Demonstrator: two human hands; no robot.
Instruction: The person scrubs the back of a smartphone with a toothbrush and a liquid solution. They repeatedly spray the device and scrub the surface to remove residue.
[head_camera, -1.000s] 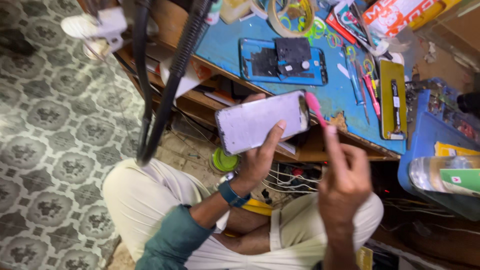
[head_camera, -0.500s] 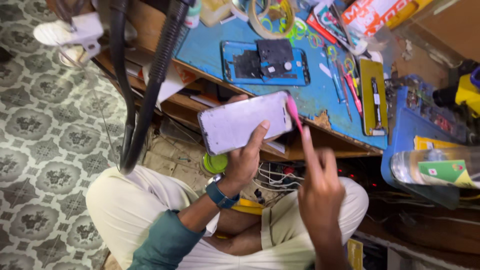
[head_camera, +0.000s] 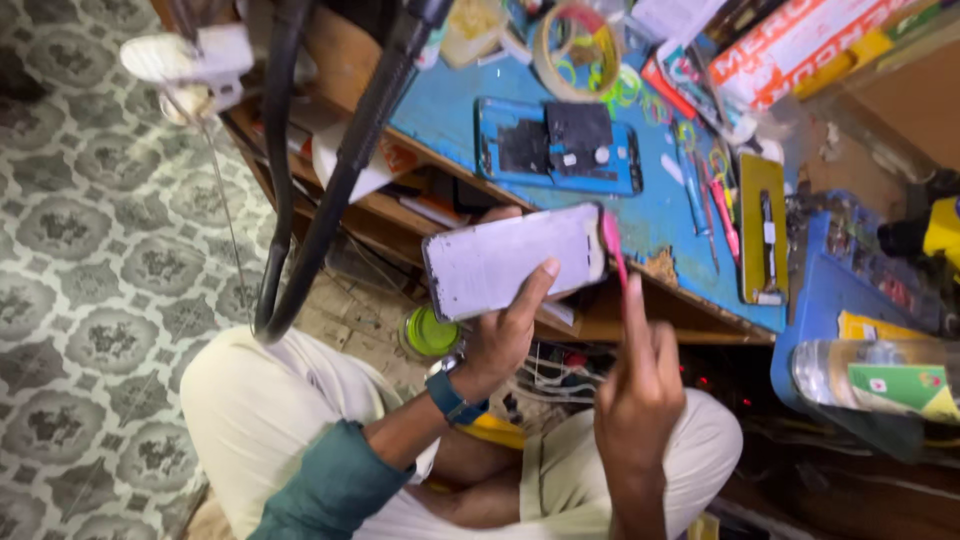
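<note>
Head view: the phone (head_camera: 515, 262) is held up in front of the counter's edge, its pale face tilted toward the person. The left hand (head_camera: 500, 335) grips it from below, thumb across the face. The right hand (head_camera: 638, 385) has its fingers closed on a pink tool (head_camera: 612, 245) whose tip touches the phone's right edge. On the blue counter (head_camera: 450, 110) behind lies an opened phone (head_camera: 557, 147), with a tape roll (head_camera: 577, 50) beyond it.
</note>
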